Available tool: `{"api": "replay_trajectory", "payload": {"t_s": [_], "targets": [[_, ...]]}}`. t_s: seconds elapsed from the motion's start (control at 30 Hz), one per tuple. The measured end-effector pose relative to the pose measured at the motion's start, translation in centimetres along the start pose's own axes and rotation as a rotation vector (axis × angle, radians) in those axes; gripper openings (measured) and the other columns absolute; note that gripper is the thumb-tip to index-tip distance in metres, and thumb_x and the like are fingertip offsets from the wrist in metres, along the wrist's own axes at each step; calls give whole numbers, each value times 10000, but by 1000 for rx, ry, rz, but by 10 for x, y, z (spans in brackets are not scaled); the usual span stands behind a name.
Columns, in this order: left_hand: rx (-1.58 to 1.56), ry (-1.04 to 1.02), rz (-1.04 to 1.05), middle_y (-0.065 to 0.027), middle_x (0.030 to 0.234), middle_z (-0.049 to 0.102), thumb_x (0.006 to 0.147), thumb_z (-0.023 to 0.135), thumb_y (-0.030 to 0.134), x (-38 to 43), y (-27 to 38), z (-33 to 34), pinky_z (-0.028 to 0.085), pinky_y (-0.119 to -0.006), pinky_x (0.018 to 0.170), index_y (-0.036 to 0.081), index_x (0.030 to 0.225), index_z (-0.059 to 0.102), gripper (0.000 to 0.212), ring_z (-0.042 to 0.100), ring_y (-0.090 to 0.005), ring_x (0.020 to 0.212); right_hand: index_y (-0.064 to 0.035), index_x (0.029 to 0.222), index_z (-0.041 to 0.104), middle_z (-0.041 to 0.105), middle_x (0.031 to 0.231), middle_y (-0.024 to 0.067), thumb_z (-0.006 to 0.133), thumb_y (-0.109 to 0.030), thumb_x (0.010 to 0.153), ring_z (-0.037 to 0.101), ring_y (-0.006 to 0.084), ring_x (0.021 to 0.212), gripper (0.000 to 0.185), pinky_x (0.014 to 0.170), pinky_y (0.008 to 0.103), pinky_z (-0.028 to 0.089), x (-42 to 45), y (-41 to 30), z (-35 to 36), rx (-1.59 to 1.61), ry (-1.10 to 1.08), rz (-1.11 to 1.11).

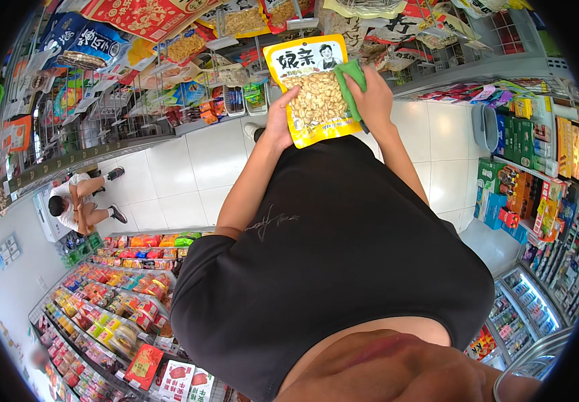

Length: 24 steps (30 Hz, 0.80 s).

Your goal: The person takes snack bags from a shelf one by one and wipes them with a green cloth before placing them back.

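A yellow-edged bag of peanuts (317, 98), with a clear window and printed writing, is held up before my body. My left hand (282, 118) grips its left edge, thumb on the front. At the bag's right side, my right hand (374, 95) holds a green cloth (351, 88) that lies against the bag's front and edge. Beyond the bag, hanging snack packets fill a wire rack (138, 115).
Snack shelves (118, 301) stand behind me at lower left. A seated person (81, 203) is on the left past the tiled floor (169, 171). Stacked boxes (518, 140), a grey bin (484, 125) and lit drinks coolers (525, 301) stand on the right.
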<state>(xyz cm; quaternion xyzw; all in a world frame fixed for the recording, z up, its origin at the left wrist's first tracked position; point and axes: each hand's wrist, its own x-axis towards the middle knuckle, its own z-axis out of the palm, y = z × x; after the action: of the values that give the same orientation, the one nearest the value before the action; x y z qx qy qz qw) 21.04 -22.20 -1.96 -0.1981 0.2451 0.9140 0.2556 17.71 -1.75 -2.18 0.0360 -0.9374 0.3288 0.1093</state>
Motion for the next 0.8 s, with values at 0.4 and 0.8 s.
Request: {"api": "replay_trajectory", "payload": {"t_s": [0.4, 0.8], "targets": [[-101, -85, -32, -161, 1342, 563, 1028, 368, 346, 10, -1, 14, 419, -480, 1072, 30, 1372, 467, 478, 569, -315, 1209, -79, 1069, 627, 637, 948, 84, 755, -170, 743, 624, 302, 905, 362, 714, 412, 504, 2, -15, 6, -12, 41, -205], [-318, -157, -25, -182, 1315, 574, 983, 454, 441, 27, -10, -5, 430, -505, 1043, 37, 1335, 501, 538, 562, -336, 1202, -96, 1049, 644, 652, 945, 92, 749, -162, 731, 640, 303, 875, 341, 722, 406, 518, -15, -32, 8, 130, -94, -356]]}}
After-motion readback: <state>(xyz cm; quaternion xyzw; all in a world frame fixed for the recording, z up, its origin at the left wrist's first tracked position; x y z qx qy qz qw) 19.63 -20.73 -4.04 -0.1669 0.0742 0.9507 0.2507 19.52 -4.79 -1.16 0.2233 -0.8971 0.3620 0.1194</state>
